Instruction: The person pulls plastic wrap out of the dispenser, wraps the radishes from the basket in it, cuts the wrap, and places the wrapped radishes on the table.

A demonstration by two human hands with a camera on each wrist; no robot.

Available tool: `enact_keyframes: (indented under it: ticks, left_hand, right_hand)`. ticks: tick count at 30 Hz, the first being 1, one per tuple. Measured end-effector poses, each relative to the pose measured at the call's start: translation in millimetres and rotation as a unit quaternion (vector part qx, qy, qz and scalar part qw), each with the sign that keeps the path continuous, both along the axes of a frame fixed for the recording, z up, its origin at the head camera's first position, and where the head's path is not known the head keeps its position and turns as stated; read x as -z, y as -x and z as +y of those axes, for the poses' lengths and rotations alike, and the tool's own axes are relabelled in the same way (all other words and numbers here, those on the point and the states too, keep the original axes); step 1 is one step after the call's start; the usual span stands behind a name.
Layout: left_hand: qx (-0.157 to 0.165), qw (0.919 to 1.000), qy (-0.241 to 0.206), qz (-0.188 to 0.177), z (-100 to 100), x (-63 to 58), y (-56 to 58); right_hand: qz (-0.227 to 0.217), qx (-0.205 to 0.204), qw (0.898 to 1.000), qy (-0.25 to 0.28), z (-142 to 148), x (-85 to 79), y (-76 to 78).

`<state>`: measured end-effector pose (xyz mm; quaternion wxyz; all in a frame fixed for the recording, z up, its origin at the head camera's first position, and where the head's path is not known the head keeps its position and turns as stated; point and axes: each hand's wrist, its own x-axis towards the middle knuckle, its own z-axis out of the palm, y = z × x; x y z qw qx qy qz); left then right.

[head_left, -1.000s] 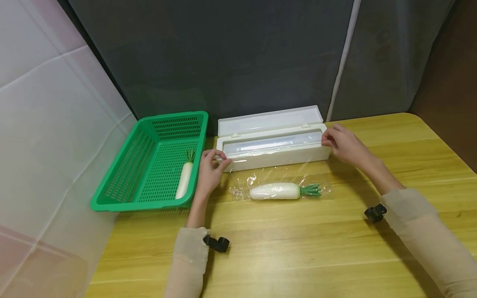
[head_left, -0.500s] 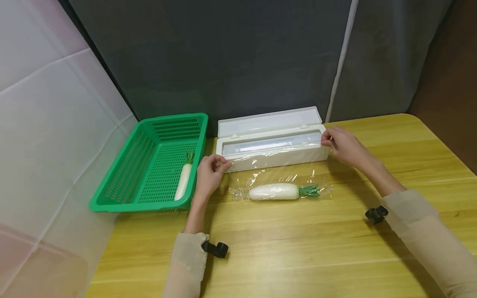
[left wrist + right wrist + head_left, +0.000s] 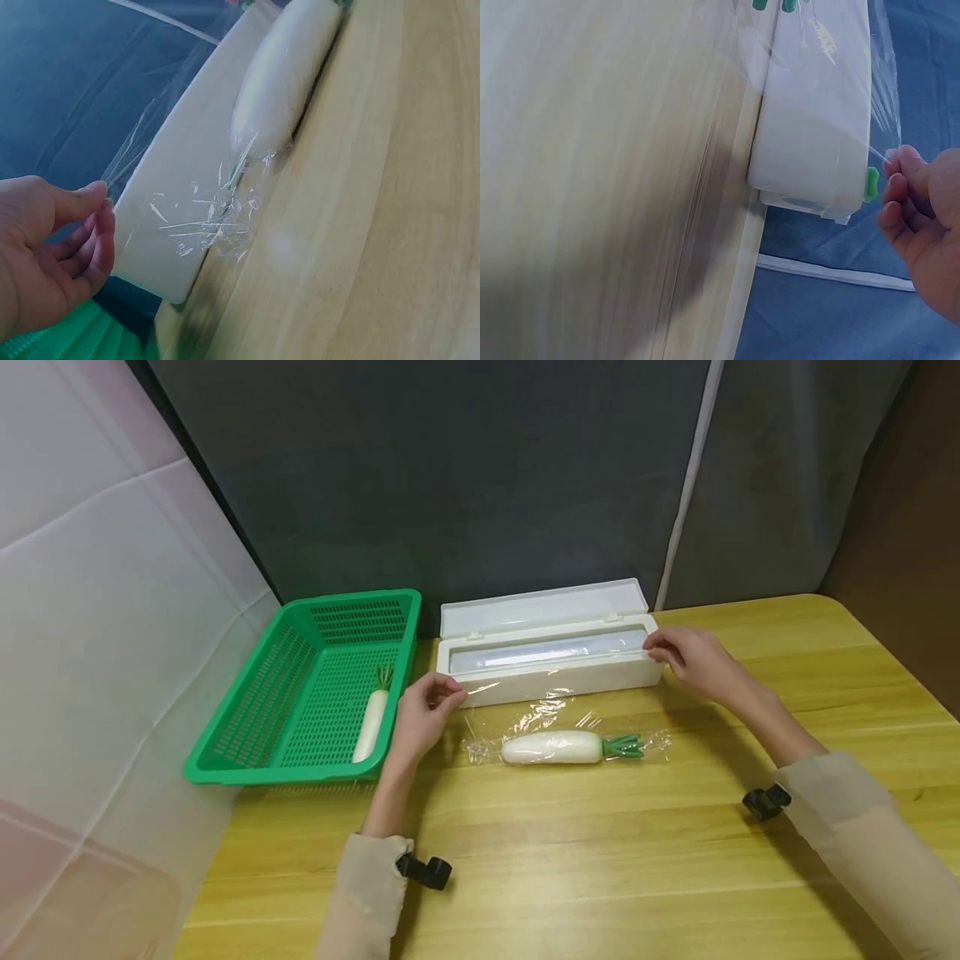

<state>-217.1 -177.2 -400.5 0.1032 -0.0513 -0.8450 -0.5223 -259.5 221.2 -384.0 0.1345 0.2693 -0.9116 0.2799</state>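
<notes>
A white radish (image 3: 551, 747) with green stems lies on the table in front of a long white cling film dispenser (image 3: 562, 681), whose lid stands open. Clear cling film (image 3: 543, 714) runs from the dispenser's front down over the radish, crumpled at both of its ends. My left hand (image 3: 423, 714) pinches the film's left edge between thumb and index finger, by the dispenser's left front corner. At the other end, my right hand (image 3: 697, 664) pinches the right edge of the film; the right wrist view shows the film (image 3: 885, 97) stretched from those fingertips.
Left of the dispenser stands a green basket (image 3: 300, 768) with a second radish (image 3: 371, 727) inside. My left forearm is close to its right side. A dark curtain (image 3: 450, 468) hangs behind the wooden table (image 3: 570, 877).
Both hands have come slightly toward me, still pinching the film. The shine on the film has shifted; the radish and basket stay where they were.
</notes>
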Motion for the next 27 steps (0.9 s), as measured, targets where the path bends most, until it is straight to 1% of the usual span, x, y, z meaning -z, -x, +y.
enact_keyframes:
  ticks: [3, 9, 14, 17, 22, 27]
  left_hand:
    - [0.008, 1.0000, -0.002, -0.003, -0.1, -1.0, -2.0]
    - [0.025, 0.9997, 0.007, 0.002, -0.6, -6.3, -6.9]
    - [0.033, 0.9993, 0.014, -0.006, -1.5, -11.6, -12.6]
    - [0.039, 0.9990, 0.013, -0.014, -2.4, -13.9, -15.9]
    - [0.054, 0.9982, 0.015, -0.019, -3.3, -19.0, -21.6]
    - [0.068, 0.9974, 0.019, -0.013, -4.6, -24.1, -27.2]
  right_hand:
    - [0.015, -0.009, 1.000, -0.003, 1.4, 1.4, -2.2]
    - [0.039, -0.010, 0.999, -0.007, 3.9, 3.0, -6.5]
    - [0.053, -0.017, 0.998, -0.001, 4.0, 1.9, -12.5]
    - [0.057, -0.020, 0.998, 0.001, 3.9, -0.1, -16.7]
    - [0.050, -0.015, 0.999, 0.000, 5.3, -4.3, -25.3]
    - [0.043, -0.016, 0.999, -0.004, 7.8, -6.6, -33.2]
